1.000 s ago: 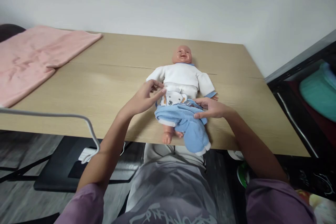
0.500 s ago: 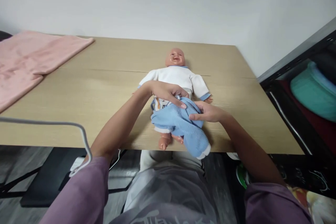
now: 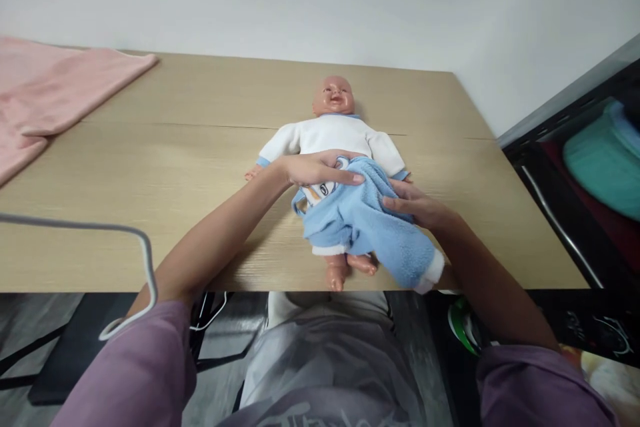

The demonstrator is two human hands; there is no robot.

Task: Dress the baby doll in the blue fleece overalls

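Note:
A baby doll [image 3: 333, 97] in a white top lies on its back on the wooden table [image 3: 165, 167], head towards the wall. Blue fleece trousers [image 3: 365, 223] cover its waist and legs, and its bare feet stick out near the table's front edge. My left hand [image 3: 317, 170] lies across the doll's belly, fingers pinching the trousers' waistband beside a bear print. My right hand [image 3: 413, 205] grips the blue fabric at the doll's right-hand hip. One empty trouser leg with a white cuff trails towards the table's front edge.
A pink cloth [image 3: 45, 93] lies spread at the table's far left. A white hanger wire [image 3: 125, 247] loops near my left arm. A dark shelf with a teal object [image 3: 605, 167] stands to the right. A white wall is behind the table.
My left hand moved from the doll's side onto its belly and took the waistband. The blue trousers have come higher up the doll's body, and the view has shifted a little.

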